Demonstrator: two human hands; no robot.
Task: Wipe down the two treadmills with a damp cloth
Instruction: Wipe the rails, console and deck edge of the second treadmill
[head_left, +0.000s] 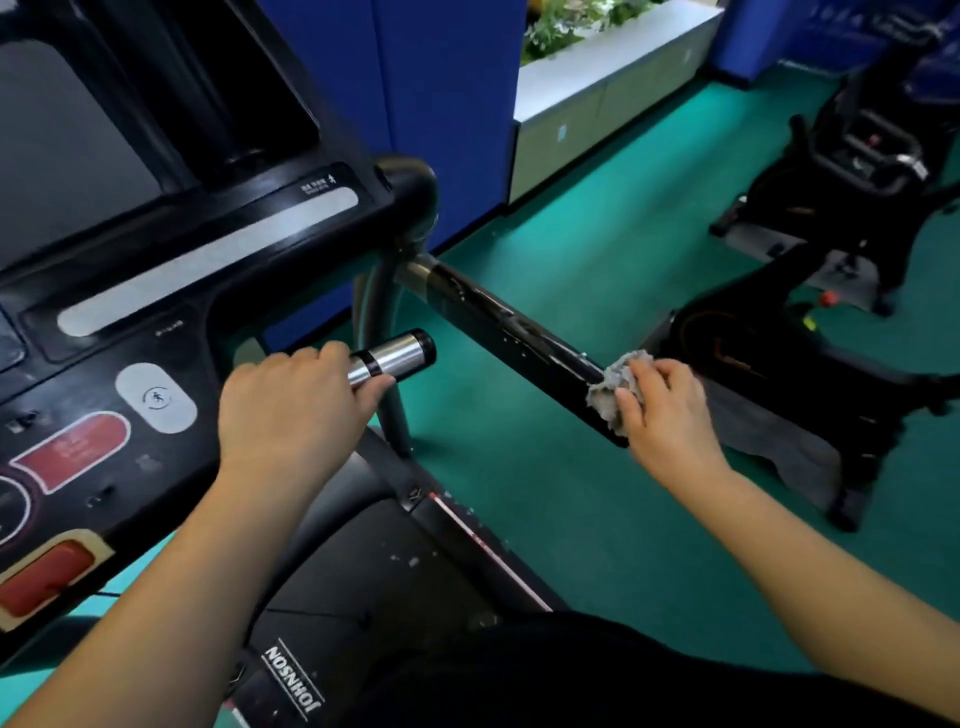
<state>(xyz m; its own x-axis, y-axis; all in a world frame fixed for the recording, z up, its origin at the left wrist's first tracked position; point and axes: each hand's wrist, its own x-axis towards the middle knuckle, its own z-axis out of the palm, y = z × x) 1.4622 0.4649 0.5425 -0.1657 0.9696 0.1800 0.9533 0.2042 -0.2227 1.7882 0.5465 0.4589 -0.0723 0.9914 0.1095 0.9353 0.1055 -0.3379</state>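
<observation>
1. Left hand (291, 410) closed over the silver grip (392, 358) near the console (171, 270); right hand (662, 410) pinching a crumpled grey cloth (615, 387) against the near end of the black side rail (519, 338).
2. Likely to slip off the rail's rounded end, dropping the cloth onto the green floor (597, 519).
3. Droplets showing along the rail: streaks possible if left unwiped.
4. Risk of brushing the red stop button (49, 577) while leaning.
5. Exercise bike (810, 364) just right of the rail, crowding elbow room; planter (597, 88) far behind.
6. Second treadmill not visible.
</observation>
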